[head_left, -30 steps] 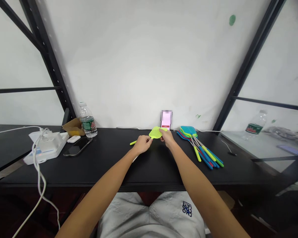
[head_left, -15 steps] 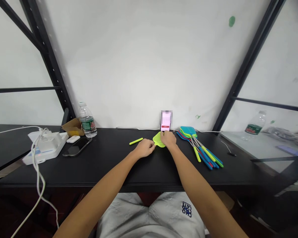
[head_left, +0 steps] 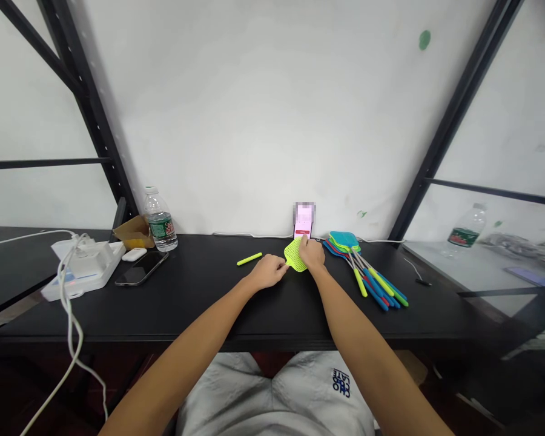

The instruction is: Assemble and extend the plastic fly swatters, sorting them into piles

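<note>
lime-green plastic fly swatter head (head_left: 295,257), punched with rows of small holes: where's it lying?

on the matte black tabletop (head_left: 200,309), just in front of an upright phone (head_left: 303,225) with a blurred pink screen, and set at a slant.

who's got hold of it?

the bare right hand (head_left: 312,254) is grasping it, fingers curled over the mesh near the top edge. the bare left hand (head_left: 267,272) is just beside it, its fingertips (head_left: 282,266) at the short stub of the neck. pinching or only touching? i can't tell.

anything loose near them?

a slim yellow-green plastic rod (head_left: 249,259) lies on the tabletop, well left of the mesh.

and to the right?

a fanned pile of blue, teal and green fly swatters (head_left: 364,266) with thin metal shafts and coloured grips, near the right hand.

what's over on the far left?

a dark glass smartphone (head_left: 140,268) lying flat, a small white earbud case (head_left: 134,255), a clear plastic water bottle with a green label (head_left: 160,221), a brown cardboard scrap (head_left: 134,233), and a white power strip (head_left: 84,270) trailing a looped white cable (head_left: 69,321).
</note>
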The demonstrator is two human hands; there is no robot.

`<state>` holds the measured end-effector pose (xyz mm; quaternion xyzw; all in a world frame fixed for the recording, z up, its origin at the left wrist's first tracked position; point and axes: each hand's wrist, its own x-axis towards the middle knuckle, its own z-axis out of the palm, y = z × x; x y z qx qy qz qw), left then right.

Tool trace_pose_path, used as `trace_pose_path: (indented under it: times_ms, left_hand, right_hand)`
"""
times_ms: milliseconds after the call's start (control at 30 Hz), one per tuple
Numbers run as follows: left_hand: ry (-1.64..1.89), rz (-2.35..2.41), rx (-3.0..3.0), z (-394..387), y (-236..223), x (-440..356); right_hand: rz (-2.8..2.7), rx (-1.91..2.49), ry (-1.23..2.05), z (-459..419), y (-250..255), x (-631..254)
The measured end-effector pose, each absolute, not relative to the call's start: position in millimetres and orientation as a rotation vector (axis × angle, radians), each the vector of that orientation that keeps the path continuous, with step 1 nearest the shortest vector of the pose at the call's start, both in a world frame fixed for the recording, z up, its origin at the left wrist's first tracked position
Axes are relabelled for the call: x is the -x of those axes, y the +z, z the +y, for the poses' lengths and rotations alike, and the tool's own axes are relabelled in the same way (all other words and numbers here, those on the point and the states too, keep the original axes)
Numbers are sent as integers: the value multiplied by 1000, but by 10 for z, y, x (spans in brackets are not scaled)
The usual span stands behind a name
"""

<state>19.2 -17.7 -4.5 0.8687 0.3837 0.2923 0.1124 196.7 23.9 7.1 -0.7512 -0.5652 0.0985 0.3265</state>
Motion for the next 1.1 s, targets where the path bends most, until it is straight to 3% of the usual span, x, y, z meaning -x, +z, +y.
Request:
trace_pose_path:
  times_ms: [567,800,1100]
  left_hand:
    - [787,954,-1948,-188,4,-245]
    - [789,1017,-1961,-215,50,-166]
    - [922,1199,-2065,-175,46,-122]
  right_hand:
    - [-1215,1780,75,295,83,-2015]
    - [-1097,1859,64,298,108,-2206]
    - [-1412,2084,231,325,28,-2259]
